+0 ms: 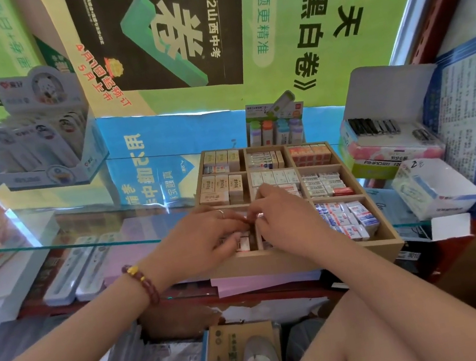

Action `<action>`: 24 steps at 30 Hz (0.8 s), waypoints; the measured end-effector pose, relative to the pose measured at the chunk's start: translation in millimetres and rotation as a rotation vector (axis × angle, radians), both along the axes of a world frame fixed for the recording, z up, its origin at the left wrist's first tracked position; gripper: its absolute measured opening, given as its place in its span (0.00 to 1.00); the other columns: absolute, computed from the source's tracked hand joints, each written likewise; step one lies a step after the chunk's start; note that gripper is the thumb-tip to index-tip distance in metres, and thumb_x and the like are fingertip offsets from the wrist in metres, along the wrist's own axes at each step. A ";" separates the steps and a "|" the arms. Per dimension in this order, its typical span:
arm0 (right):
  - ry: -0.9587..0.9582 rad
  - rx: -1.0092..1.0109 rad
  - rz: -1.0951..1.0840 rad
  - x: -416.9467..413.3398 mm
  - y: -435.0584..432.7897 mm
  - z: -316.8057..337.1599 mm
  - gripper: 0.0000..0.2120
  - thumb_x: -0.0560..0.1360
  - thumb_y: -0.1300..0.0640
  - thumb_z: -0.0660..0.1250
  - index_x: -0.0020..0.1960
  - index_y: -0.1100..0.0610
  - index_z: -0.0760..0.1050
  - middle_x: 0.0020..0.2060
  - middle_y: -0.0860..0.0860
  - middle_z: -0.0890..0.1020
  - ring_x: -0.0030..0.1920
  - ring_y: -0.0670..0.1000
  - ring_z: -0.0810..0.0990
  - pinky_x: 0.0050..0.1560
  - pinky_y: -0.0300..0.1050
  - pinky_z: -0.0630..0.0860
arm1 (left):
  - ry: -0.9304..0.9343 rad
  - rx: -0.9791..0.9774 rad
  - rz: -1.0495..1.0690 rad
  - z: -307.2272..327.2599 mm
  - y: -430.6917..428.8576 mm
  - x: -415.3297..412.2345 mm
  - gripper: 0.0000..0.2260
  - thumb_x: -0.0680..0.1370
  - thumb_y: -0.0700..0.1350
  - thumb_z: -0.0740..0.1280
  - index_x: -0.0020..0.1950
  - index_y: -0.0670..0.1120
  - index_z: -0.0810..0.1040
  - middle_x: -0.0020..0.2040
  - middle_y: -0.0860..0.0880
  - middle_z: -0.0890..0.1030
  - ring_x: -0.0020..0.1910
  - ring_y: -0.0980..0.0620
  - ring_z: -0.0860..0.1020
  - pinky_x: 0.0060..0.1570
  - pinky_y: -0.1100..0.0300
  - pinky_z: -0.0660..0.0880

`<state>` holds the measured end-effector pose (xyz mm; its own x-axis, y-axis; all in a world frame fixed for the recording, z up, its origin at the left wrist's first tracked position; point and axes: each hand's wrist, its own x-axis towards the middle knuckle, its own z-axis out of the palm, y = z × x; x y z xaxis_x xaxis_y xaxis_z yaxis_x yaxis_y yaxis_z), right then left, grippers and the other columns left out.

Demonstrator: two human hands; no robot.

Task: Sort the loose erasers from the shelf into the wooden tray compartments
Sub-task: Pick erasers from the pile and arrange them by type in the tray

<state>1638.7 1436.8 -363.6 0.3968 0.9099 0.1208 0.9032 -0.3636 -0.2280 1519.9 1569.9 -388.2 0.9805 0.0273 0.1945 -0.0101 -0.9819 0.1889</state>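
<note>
Boxed erasers are noted filling the wooden tray. The left hand and right hand are curled, tips meeting over the divider between the front-left and front-middle compartments; whether anything is pinched cannot be told. Each piece is best seated flush against its matching stack, neighbours undisturbed. The tray is stood on a glass shelf, backed by green posters, with a stationery display box alongside.

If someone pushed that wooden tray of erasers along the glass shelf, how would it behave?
The wooden tray looks rigid and, with packed compartments, probably fairly heavy. Low and wide on the smooth glass shelf, it would likely slide rather than tip.
</note>
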 end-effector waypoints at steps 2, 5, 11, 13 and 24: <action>0.249 0.089 -0.016 1.9 -8.6 1.0 0.14 0.77 0.60 0.59 0.59 0.49 0.74 0.49 0.47 0.75 0.47 0.49 0.77 0.47 0.49 0.78 | 0.000 0.041 0.015 1.7 4.3 -3.0 0.25 0.75 0.54 0.47 0.60 0.50 0.80 0.60 0.55 0.79 0.56 0.55 0.77 0.60 0.61 0.62; 0.408 0.380 -0.195 24.8 -28.6 11.2 0.13 0.77 0.62 0.61 0.56 0.46 0.73 0.43 0.43 0.77 0.39 0.45 0.77 0.39 0.43 0.78 | -0.008 0.101 0.016 3.7 5.9 -4.8 0.25 0.76 0.55 0.46 0.58 0.50 0.80 0.56 0.54 0.81 0.53 0.55 0.78 0.59 0.61 0.62; 0.119 -0.085 -0.417 130.5 -67.5 16.7 0.16 0.77 0.59 0.64 0.64 0.53 0.76 0.65 0.53 0.73 0.56 0.54 0.75 0.49 0.43 0.73 | -0.083 0.171 0.084 12.8 -2.7 14.4 0.28 0.76 0.59 0.44 0.47 0.50 0.83 0.47 0.54 0.83 0.46 0.54 0.79 0.61 0.59 0.63; 0.123 -0.244 -0.370 145.7 -66.6 17.4 0.21 0.76 0.54 0.66 0.68 0.53 0.72 0.67 0.56 0.71 0.62 0.56 0.73 0.57 0.44 0.70 | -0.189 0.183 0.083 18.8 -11.4 26.1 0.24 0.77 0.57 0.48 0.45 0.49 0.83 0.46 0.53 0.83 0.45 0.53 0.79 0.57 0.55 0.67; 0.113 -0.309 -0.261 169.4 -48.7 17.2 0.24 0.72 0.47 0.71 0.64 0.57 0.76 0.66 0.53 0.68 0.65 0.53 0.68 0.55 0.38 0.62 | -0.113 0.137 0.161 15.0 -47.5 90.5 0.14 0.79 0.51 0.57 0.61 0.52 0.76 0.64 0.56 0.74 0.62 0.56 0.72 0.68 0.55 0.57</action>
<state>1808.0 1388.1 -346.4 0.6141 0.7636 -0.1994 0.7472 -0.6439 -0.1645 1610.3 1522.4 -373.2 0.9375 0.1473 0.3154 0.1350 -0.9890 0.0605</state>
